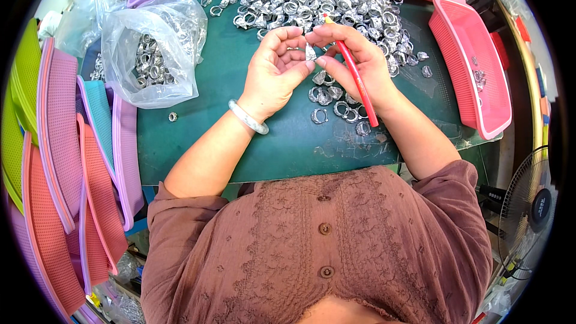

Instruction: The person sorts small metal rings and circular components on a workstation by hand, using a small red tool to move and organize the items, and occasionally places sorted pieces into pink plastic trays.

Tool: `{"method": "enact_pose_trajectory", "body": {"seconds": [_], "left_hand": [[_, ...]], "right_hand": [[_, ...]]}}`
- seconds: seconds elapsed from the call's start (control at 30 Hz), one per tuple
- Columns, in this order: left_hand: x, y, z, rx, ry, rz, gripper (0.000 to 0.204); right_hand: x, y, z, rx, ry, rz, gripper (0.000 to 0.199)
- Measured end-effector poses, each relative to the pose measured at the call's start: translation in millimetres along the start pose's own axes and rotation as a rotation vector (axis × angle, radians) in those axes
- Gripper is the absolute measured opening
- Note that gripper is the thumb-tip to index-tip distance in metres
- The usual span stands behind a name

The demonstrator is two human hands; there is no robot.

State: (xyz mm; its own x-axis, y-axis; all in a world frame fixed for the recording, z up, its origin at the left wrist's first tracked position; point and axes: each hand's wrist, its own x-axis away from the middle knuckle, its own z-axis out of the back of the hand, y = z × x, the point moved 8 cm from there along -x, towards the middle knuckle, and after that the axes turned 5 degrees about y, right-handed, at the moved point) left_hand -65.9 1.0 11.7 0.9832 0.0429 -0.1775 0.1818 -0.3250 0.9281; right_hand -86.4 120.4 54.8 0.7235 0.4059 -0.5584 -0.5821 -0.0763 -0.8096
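Both hands meet above the green table, with a silver-coloured ring [310, 52] between their fingertips. My left hand [273, 72] is closed on the ring, its fingers curled, thumb against the piece. From the other side, the fingers of my right hand [360, 63] come up to the ring. A slim red pencil [358, 84] is also tucked in my right hand, slanting from the fingertips down past the wrist. Just below the hands lie several loose rings [320, 116]. Behind them spreads a large heap of silver-coloured rings [288, 3].
A clear plastic bag [180, 78] of rings stands at the left. Purple, coral and green plastic baskets [60, 108] are stacked beyond the table's left edge. A pink basket [453, 54] with a few rings sits at the right. A fan [525, 204] is at lower right.
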Motion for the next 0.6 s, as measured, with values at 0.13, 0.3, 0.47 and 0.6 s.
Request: {"method": "enact_pose_trajectory", "body": {"seconds": [0.13,0.3,0.47,0.6], "left_hand": [[0.5,1.4,-0.3,-0.019,-0.002,-0.011,0.049],[0.7,4.3,-0.7,-0.041,0.008,-0.039,0.049],[1.3,3.3,0.3,-0.089,0.003,-0.042,0.049],[1.5,4.9,-0.1,-0.102,0.004,-0.051,0.049]], "right_hand": [[0.1,0.6,-0.2,-0.001,-0.007,0.002,0.041],[-0.1,-0.6,0.3,-0.006,0.001,-0.003,0.041],[0.0,-0.9,0.5,-0.005,0.002,-0.006,0.041],[-0.3,-2.4,0.5,0.001,0.002,0.008,0.041]]}}
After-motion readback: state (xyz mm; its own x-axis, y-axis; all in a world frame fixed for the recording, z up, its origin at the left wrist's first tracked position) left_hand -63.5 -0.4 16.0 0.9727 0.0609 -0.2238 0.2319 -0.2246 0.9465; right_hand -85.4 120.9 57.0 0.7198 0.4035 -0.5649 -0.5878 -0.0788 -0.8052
